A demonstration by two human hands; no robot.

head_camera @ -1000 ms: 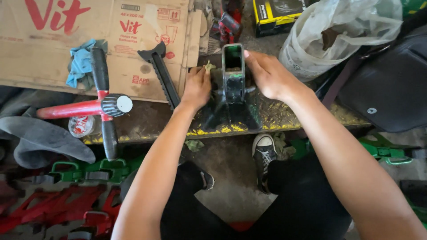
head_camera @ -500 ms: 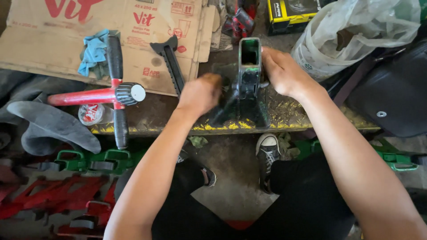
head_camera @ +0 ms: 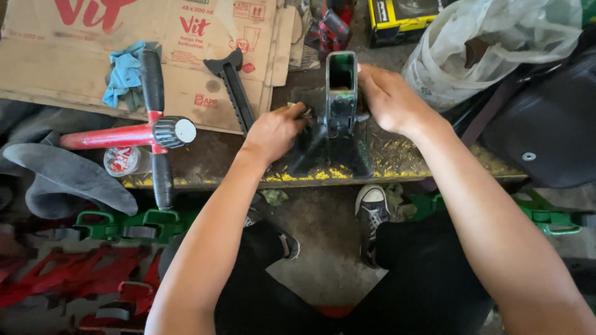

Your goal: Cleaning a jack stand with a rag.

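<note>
A dark, green-stained metal stand [head_camera: 340, 118] with a hollow square post stands upright on a worn wooden board [head_camera: 434, 162]. My right hand [head_camera: 388, 99] grips the post's right side near the top. My left hand [head_camera: 276, 130] presses against the stand's lower left side, fingers curled around something small; what it is stays hidden. A black toothed metal bar [head_camera: 234, 93] lies just left of my left hand on flattened cardboard [head_camera: 74, 68].
A red and black cross-shaped tool [head_camera: 152, 131] and a blue rag [head_camera: 124, 74] lie at left. Green [head_camera: 133, 224] and red [head_camera: 68, 279] metal parts sit on the floor. A white plastic bag [head_camera: 490, 46] and a black seat [head_camera: 546, 130] are at right. My shoes [head_camera: 372, 208] rest below the board.
The view has shifted slightly, so everything sits a bit lower and to the right. My left hand slid lower on the stand's left side; my right hand kept its grip on the post.
</note>
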